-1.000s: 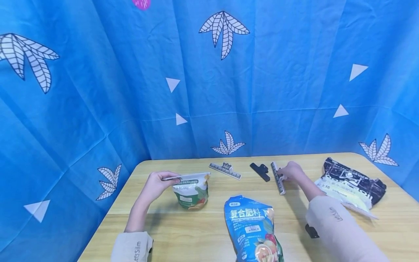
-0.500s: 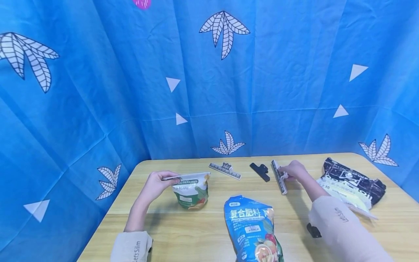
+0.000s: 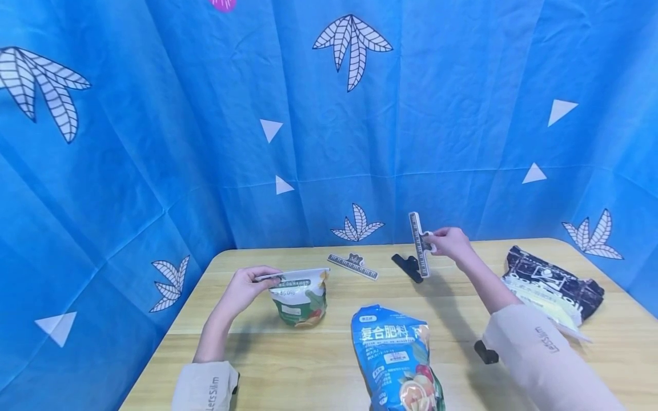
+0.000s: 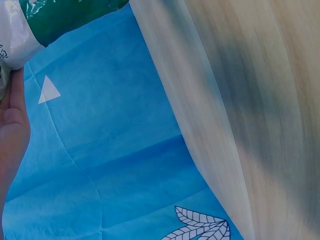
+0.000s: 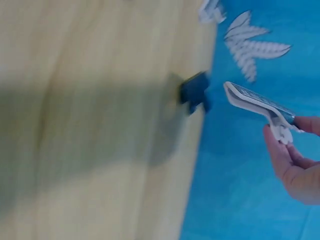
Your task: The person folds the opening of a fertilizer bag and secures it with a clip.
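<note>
At the left of the table, my left hand (image 3: 248, 292) pinches the folded top edge of a white and green bag (image 3: 300, 302); the bag also shows at the upper left of the left wrist view. My right hand (image 3: 451, 244) is raised above the back of the table. Between its thumb and fingers it pinches the handle of a long clip with a piano-key pattern (image 3: 418, 245). In the right wrist view this clip (image 5: 257, 102) appears side-on, away from the table top. A black clip (image 3: 408, 268) lies just below it on the table.
Another piano-key clip (image 3: 353, 266) lies at the back of the table. A blue fertilizer bag (image 3: 393, 359) lies at the front middle. To the right is a black and pale bag (image 3: 555, 288). A blue curtain (image 3: 329, 142) surrounds the back and sides.
My right hand has lifted the piano-key clip off the table and moved it up and slightly left. My left hand and the white and green bag stay in place.
</note>
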